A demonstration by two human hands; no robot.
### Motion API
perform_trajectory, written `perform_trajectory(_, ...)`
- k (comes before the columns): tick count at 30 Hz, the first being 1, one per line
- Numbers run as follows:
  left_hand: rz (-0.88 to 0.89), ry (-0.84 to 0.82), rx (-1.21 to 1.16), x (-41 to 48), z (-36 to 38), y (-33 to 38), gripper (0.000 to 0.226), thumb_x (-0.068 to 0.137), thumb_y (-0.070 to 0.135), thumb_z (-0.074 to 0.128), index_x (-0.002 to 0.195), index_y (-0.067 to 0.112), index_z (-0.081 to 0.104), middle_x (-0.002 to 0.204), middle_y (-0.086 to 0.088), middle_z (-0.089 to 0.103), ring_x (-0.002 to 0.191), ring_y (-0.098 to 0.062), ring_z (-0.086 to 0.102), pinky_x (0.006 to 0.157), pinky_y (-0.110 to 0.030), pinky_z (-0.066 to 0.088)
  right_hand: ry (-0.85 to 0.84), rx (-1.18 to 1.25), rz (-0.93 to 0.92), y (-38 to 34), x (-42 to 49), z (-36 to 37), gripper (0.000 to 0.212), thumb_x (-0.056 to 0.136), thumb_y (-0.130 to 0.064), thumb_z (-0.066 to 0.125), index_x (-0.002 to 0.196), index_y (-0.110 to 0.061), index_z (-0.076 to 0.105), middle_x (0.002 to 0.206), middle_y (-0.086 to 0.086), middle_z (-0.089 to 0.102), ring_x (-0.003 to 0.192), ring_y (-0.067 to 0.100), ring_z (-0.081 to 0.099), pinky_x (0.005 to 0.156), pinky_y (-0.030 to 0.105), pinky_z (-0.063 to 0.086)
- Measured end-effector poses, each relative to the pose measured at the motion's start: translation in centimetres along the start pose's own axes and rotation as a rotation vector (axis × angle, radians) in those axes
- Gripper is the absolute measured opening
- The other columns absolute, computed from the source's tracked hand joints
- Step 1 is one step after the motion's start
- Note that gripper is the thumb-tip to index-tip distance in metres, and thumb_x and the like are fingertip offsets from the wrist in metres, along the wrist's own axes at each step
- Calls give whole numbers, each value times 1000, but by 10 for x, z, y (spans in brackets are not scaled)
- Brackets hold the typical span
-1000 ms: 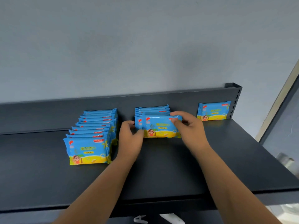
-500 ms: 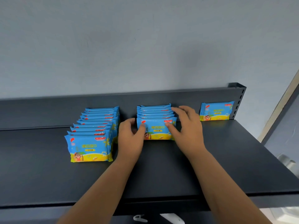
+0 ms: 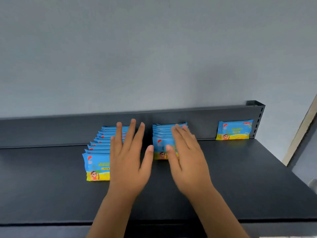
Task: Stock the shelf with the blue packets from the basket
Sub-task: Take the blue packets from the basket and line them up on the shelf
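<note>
Blue packets with a yellow lower band stand upright in rows on a dark grey shelf. A long left row runs from the back wall forward. A shorter middle row stands beside it. A single packet leans against the back wall at the right. My left hand is spread flat with straight fingers, in front of the left row and holding nothing. My right hand is also flat and empty, covering the right part of the middle row. The basket is out of view.
The shelf's low back wall runs along behind the rows, ending in a slotted upright post at the right. A grey wall rises behind. The shelf's front edge is near the bottom of view.
Both hands have let go of the front packet of the middle row and pulled back toward me, fingers spread. That packet now stands in line with its row.
</note>
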State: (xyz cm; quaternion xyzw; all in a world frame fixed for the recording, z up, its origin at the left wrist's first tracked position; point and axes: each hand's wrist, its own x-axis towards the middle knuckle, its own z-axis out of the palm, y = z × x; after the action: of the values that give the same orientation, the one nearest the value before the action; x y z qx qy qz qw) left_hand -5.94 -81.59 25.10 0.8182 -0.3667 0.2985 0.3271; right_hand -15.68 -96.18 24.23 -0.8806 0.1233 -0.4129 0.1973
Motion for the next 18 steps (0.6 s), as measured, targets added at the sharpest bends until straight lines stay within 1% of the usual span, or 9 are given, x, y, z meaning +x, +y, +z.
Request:
perform_trajectory(2,-81,-24,70,-9,-11,-14,64,102,56,30,159,27,35,171,9,17,159,-18,-7,126,-57,12,-73,11,-66,-22,-1,14,62,107,-51,28,158,-17,37,166,-6,32,158,8,12,128,38,18)
perform_trajectory(4,-130,-33,164,-23,-26,-27,67,101,60,28,158,27,38,171,8,19,160,-20,-5,127,-54,6,-134,55,-126,-43,-1,28,62,107,-51,30,157,-15,39,166,-3,33,158,11,14,128,39,17)
perform_trajectory(6,-181,-49,264,-42,-43,-41,68,101,62,26,157,28,40,170,5,22,160,-23,-1,127,-54,7,-196,83,-177,-61,-5,45,63,106,-51,31,155,-13,42,165,0,36,158,15,17,128,41,18)
perform_trajectory(8,-256,-56,324,-65,-63,-57,68,100,63,26,156,27,41,170,6,23,160,-23,-1,127,-53,8,-256,110,-220,-81,-14,62,64,105,-51,30,155,-13,43,164,1,37,157,17,19,128,43,19)
perform_trajectory(12,-367,-38,387,-109,-107,-94,66,102,61,27,157,27,40,171,7,20,160,-21,-2,127,-55,9,-347,162,-290,-138,-41,94,66,105,-53,25,157,-13,40,165,0,34,158,15,14,129,34,12)
perform_trajectory(13,-382,-35,398,-120,-118,-105,65,102,59,27,157,27,39,171,7,18,160,-21,-3,126,-55,9,-380,175,-306,-154,-50,102,66,106,-53,24,158,-15,37,166,-2,32,158,13,12,129,34,12)
perform_trajectory(16,-443,-7,428,-153,-158,-141,64,103,57,25,158,27,37,171,7,16,160,-21,-4,127,-54,6,-463,202,-381,-207,-75,135,65,107,-54,22,159,-17,35,167,-3,30,159,13,9,128,41,16)
perform_trajectory(18,-485,2,476,-179,-191,-170,64,103,57,25,158,26,37,171,6,16,160,-22,-3,127,-53,5,-495,202,-421,-251,-91,160,66,106,-54,19,159,-17,36,167,-3,31,159,14,11,129,43,15)
